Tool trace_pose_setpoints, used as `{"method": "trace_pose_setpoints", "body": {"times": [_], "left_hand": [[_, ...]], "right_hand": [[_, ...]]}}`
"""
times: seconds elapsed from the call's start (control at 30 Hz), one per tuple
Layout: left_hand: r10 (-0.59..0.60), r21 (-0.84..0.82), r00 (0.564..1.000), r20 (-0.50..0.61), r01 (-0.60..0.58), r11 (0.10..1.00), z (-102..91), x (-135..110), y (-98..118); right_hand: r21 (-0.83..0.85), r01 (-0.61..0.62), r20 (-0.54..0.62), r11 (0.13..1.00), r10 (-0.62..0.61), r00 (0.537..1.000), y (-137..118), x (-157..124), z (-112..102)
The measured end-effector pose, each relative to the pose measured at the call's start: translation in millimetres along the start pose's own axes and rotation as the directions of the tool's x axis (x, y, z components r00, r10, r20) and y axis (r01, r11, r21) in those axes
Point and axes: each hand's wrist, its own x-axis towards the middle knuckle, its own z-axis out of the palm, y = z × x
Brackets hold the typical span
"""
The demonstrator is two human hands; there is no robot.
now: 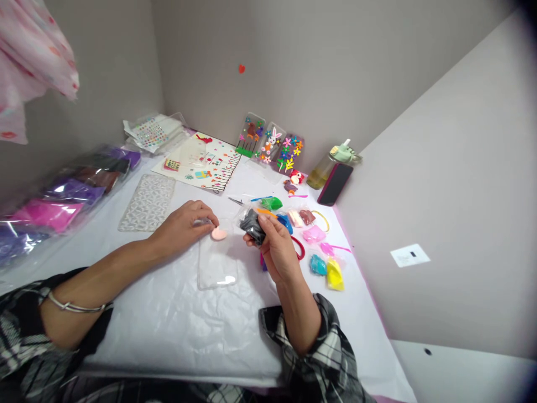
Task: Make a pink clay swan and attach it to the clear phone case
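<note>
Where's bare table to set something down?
Widest bare patch: the white table cover on the near side of the clear case, between the forearms. A smaller one lies between the right sleeve and the cover's right edge, nearer than the yellow packet. It's crowded right of the right hand, among colored packets, and by the back wall, around the decorated cases.

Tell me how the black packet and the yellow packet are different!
The black packet is very dark, while the yellow packet is bright.
The black packet is held up in the right hand, but the yellow packet lies on the table.
Both look like they are wrapped in clear plastic.
</note>
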Motion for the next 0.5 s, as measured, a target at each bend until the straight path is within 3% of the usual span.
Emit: {"method": "trace_pose_setpoints", "body": {"times": [0.5], "left_hand": [[0.059, 0.021, 0.998, -0.009, -0.059, 0.998, -2.4, -2.0, 1.3]], "right_hand": [[-0.012, -0.001, 0.015, 1.0, 0.001, 1.0, -0.3, 0.3, -0.3]]}}
